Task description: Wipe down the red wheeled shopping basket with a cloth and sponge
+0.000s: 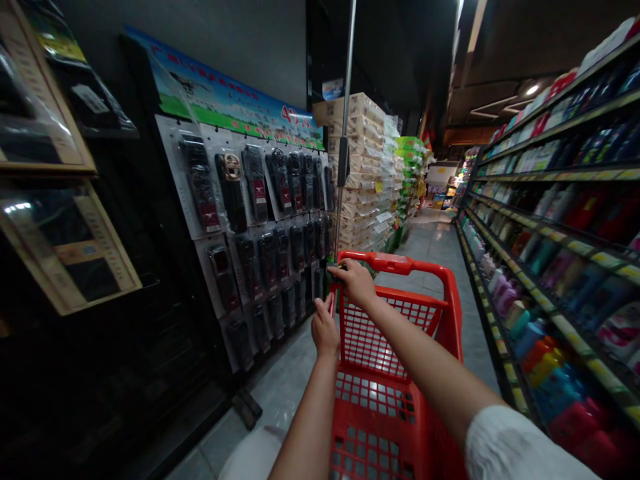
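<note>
A red plastic shopping cart (400, 263) with grid panels stands in front of me. My left hand (325, 331) is closed at the cart's left edge, its thumb pointing up along a red strip there. Just above it, my right hand (356, 283) reaches across the cart to its far left corner. The right fingers are curled over a small dark piece that they mostly hide. A thin metal pole (349, 73) with a black sleeve (343, 161) rises from behind that corner; whether the fingers touch it, I cannot tell.
On the left, a rack of packaged belts (255, 183) hangs under a blue-green sign (225, 93). Stacked cartons (357, 180) stand beyond it. Boxed goods (75, 247) hang nearer. Shelves of bottles (565, 220) line the right side. A tiled aisle (433, 243) runs ahead between them.
</note>
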`<state>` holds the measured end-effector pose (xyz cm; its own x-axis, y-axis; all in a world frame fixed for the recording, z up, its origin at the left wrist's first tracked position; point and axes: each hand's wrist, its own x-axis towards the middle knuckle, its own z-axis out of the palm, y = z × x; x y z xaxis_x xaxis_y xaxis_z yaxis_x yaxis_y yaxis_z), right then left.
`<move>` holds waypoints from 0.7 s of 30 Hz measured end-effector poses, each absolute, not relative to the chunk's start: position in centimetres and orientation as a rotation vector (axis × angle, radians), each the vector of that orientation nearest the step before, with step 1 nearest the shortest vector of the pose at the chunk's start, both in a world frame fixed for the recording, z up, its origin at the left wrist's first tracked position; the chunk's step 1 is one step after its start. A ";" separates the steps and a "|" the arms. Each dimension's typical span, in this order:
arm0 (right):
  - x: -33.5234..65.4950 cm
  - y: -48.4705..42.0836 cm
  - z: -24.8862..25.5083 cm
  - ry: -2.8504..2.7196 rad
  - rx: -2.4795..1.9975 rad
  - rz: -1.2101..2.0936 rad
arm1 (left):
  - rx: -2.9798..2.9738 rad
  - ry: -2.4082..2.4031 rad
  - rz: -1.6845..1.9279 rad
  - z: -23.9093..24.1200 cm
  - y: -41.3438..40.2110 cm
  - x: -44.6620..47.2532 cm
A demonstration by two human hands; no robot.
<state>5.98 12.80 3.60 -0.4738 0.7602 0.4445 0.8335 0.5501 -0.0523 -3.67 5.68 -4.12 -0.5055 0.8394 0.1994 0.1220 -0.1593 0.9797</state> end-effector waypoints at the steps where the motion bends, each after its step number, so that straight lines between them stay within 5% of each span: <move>1: 5.8 13.3 4.0 -2.422 -1.285 -0.295 | 1.128 1.579 1.695 -3.9 5.5 -3.7; 13: 4.5 18.3 18.8 -1.792 -1.164 -0.640 | 1.179 1.686 1.650 -3.4 5.0 -3.6; 21: 5.4 17.8 11.9 -2.128 -1.060 -0.545 | 1.202 1.675 1.640 -3.6 5.2 -3.7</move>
<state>5.37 17.82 11.92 -0.4307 0.5240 0.7348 0.8128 0.5790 0.0635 -3.71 5.25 -3.61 -0.4840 0.8460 0.2237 0.2412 -0.1168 0.9634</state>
